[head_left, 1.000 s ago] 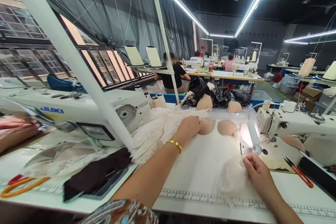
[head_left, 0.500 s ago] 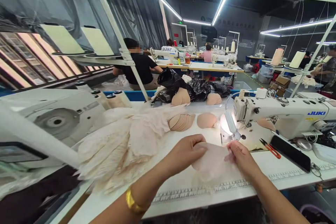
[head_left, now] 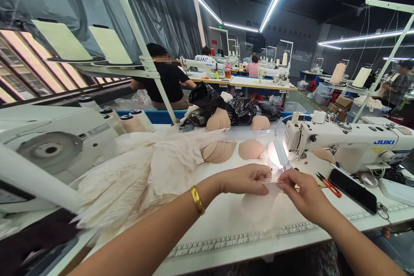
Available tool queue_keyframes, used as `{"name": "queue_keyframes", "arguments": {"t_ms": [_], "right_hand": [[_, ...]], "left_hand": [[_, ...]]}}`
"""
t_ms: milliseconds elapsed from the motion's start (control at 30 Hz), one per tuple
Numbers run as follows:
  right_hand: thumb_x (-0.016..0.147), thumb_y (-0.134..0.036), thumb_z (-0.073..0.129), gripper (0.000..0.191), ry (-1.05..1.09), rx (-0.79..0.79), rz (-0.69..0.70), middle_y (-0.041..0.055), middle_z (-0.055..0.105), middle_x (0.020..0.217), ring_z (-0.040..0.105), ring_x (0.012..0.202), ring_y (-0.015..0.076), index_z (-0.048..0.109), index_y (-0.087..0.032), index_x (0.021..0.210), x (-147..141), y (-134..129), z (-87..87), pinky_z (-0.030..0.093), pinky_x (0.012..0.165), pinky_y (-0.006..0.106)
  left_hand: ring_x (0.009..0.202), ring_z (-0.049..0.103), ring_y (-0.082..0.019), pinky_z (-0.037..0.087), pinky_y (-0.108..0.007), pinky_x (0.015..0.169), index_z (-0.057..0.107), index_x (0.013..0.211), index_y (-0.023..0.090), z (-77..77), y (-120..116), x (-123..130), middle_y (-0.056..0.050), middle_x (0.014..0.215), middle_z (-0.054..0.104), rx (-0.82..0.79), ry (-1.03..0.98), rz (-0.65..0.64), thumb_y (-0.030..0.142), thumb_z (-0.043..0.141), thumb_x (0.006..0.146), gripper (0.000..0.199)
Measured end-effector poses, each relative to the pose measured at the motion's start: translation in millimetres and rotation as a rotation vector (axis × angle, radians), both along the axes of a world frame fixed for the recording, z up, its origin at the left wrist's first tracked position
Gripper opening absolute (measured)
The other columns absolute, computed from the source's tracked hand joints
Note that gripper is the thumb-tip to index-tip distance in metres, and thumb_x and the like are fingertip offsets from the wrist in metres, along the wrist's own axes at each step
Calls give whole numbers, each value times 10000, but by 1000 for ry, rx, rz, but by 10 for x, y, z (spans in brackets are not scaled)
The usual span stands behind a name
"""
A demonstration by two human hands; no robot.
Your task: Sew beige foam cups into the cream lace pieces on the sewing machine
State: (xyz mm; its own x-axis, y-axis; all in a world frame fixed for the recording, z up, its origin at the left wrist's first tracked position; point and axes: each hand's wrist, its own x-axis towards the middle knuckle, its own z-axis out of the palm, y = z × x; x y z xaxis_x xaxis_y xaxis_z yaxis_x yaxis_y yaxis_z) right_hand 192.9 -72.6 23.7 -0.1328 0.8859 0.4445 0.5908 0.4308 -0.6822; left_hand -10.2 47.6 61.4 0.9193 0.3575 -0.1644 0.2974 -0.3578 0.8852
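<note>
My left hand (head_left: 247, 179) and my right hand (head_left: 299, 189) are close together over the white sewing table (head_left: 226, 224), thumbs and fingers pinched. Between them they grip the edge of a thin, pale piece of fabric (head_left: 272, 180), seen nearly edge-on. A faint pale shape shows below it; whether that is hanging fabric or a reflection I cannot tell. Just beyond my hands, a lit sewing machine lamp (head_left: 280, 152) shines by the needle area. Beige cup-shaped pads (head_left: 220, 152) lie in a fanned stack, with a single pad (head_left: 251, 149) to their right.
Cream lace fabric (head_left: 174, 164) is heaped on the left. On the right stand a white sewing machine (head_left: 352, 138), orange-handled thread snips (head_left: 330, 185) and a black phone (head_left: 352, 189). Black plastic bags (head_left: 242, 110) line the back edge. A co-worker in black (head_left: 166, 82) sits beyond.
The fabric was spread flat towards me and is now turned almost edge-on. My hands have come closer together, the left one stretching further right. The view has shifted slightly.
</note>
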Motion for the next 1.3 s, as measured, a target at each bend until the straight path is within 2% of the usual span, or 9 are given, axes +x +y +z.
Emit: {"name": "queue_keyframes", "arguments": {"t_ms": [67, 167, 267, 333, 433, 500, 667, 833, 1300], "right_hand": [[1031, -222, 535, 122, -100, 259, -106, 30, 690, 824, 620, 740, 189, 641, -236, 971, 7, 25, 32, 471, 671, 310], [1026, -142, 503, 174, -167, 478, -156, 72, 727, 913, 667, 816, 219, 639, -248, 1048, -25, 92, -67, 519, 722, 344], [1009, -76, 453, 257, -258, 448, -94, 98, 739, 1010, 691, 913, 228, 651, -233, 1057, 13, 228, -326, 554, 789, 348], [995, -53, 417, 296, -403, 389, -33, 95, 739, 979, 681, 877, 223, 663, -217, 978, 119, 349, -524, 548, 744, 328], [981, -59, 425, 305, -530, 339, 82, 57, 742, 922, 659, 812, 196, 668, -221, 890, 346, 517, -732, 527, 683, 282], [980, -58, 441, 297, -544, 328, 147, 47, 750, 962, 664, 858, 186, 675, -228, 913, 482, 585, -776, 539, 726, 272], [951, 15, 438, 403, -509, 357, 221, 83, 740, 1108, 635, 1017, 216, 668, -230, 1174, 623, 565, -701, 551, 850, 336], [953, -20, 500, 370, -537, 273, 194, 49, 664, 918, 555, 854, 204, 701, -264, 1144, 644, 465, -665, 503, 733, 311], [939, -30, 509, 338, -466, 177, 288, 47, 644, 891, 526, 843, 204, 733, -239, 1082, 668, 429, -594, 474, 693, 308]], "left_hand": [[636, 458, -134, 339, -250, 557, 416, 741, 224, -22, -1, -41, 49, 710, 471, 184, -103, 178, 376, 644, 801, 280], [616, 423, -140, 332, -273, 579, 385, 714, 224, -113, -34, -150, 45, 659, 445, 663, -193, 333, 273, 590, 866, 260], [668, 506, -176, 390, -309, 652, 477, 747, 216, -290, -83, -233, 9, 695, 541, 1063, -108, 229, 159, 566, 908, 192], [704, 550, -194, 409, -321, 673, 527, 789, 213, -431, -117, -224, -7, 757, 597, 1167, -39, 91, 158, 617, 913, 163], [752, 581, -203, 416, -321, 688, 560, 842, 210, -604, -125, -91, -14, 838, 641, 1209, -22, -70, 107, 640, 912, 148], [748, 571, -203, 406, -324, 685, 559, 847, 203, -681, -79, 49, -17, 846, 645, 1234, -19, -97, 32, 613, 879, 183], [594, 447, -175, 271, -330, 565, 497, 701, 197, -887, 69, 282, -7, 699, 554, 1297, 35, -31, 21, 618, 812, 241], [660, 453, -182, 335, -329, 626, 471, 676, 197, -1086, 68, 264, -18, 731, 513, 1349, -164, 70, 29, 515, 881, 269], [684, 424, -187, 410, -323, 695, 592, 838, 177, -1105, -22, 302, -35, 790, 568, 1269, -202, 115, 60, 494, 957, 194]]}}
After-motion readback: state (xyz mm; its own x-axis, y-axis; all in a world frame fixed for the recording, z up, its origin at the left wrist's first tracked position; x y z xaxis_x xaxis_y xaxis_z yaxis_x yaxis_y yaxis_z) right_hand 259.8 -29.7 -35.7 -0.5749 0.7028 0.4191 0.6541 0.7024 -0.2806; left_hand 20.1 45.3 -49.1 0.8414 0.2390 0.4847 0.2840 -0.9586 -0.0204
